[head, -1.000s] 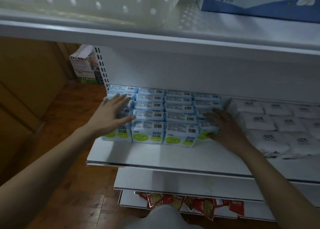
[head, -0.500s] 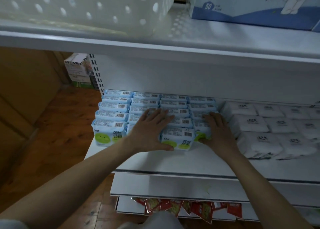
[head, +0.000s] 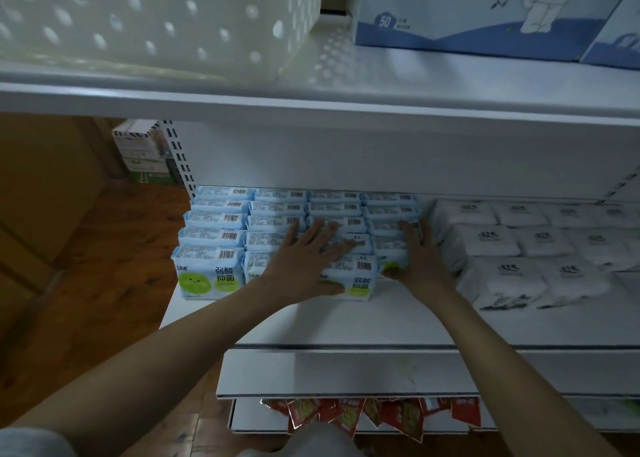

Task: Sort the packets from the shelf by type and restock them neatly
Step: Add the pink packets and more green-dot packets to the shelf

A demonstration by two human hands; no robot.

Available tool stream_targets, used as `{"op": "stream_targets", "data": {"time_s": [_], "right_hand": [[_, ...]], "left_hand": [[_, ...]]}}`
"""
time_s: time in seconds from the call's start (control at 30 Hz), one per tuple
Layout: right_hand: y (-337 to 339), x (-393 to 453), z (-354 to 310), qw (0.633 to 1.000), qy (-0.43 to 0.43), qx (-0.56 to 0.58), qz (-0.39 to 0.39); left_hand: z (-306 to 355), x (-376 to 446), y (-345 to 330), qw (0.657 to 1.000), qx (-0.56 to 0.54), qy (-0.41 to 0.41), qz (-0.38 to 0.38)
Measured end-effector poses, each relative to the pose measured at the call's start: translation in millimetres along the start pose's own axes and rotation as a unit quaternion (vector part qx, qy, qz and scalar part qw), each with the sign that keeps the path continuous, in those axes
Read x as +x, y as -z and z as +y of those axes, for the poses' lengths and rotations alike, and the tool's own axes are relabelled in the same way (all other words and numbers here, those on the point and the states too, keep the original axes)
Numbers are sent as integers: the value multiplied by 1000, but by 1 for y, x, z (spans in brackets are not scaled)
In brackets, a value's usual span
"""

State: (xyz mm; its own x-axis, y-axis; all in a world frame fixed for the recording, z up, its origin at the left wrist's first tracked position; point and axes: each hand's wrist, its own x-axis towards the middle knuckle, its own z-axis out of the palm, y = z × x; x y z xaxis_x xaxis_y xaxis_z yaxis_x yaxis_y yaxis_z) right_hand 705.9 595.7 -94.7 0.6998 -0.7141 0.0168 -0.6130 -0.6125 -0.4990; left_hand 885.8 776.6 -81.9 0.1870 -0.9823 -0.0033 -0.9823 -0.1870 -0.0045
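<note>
I see the blue packets (head: 214, 248) standing in four rows at the left of the middle shelf (head: 346, 325), white packets (head: 509, 280) beside them. My left hand (head: 304, 266) lies flat, fingers straight, covering the second and third rows' front packets. My right hand (head: 419, 259) presses the fourth row's side; its fingertips are hard to make out.
</note>
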Motion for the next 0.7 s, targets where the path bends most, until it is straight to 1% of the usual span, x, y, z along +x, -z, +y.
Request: {"op": "stream_targets", "data": {"time_s": [0.1, 0.17, 0.27, 0.33, 0.4, 0.5, 0.6, 0.7], "right_hand": [[0, -2, 3, 1000, 3, -18, -9], [6, -2, 1, 998, -2, -52, -24], [22, -4, -7, 994, 1, -101, -37], [33, -8, -15, 993, -2, -113, -44], [41, -12, -21, 994, -8, -96, -44], [45, -15, -24, 998, -20, -57, -22], [41, -13, -20, 998, -62, -21, -7], [30, -12, -19, 995, -85, -1, -42]], "left_hand": [[0, -1, 0, 1000, -6, -1, 3], [0, -1, 0, 1000, -12, -1, 2], [0, -1, 6, 999, -45, 2, -4], [1, -2, 10, 998, -69, 8, -3], [0, -2, 15, 996, -83, 16, -2], [-1, 0, 20, 995, -99, 31, -3], [4, -1, 20, 995, -89, 44, -20], [10, -2, 13, 997, -57, 38, -24]]}}
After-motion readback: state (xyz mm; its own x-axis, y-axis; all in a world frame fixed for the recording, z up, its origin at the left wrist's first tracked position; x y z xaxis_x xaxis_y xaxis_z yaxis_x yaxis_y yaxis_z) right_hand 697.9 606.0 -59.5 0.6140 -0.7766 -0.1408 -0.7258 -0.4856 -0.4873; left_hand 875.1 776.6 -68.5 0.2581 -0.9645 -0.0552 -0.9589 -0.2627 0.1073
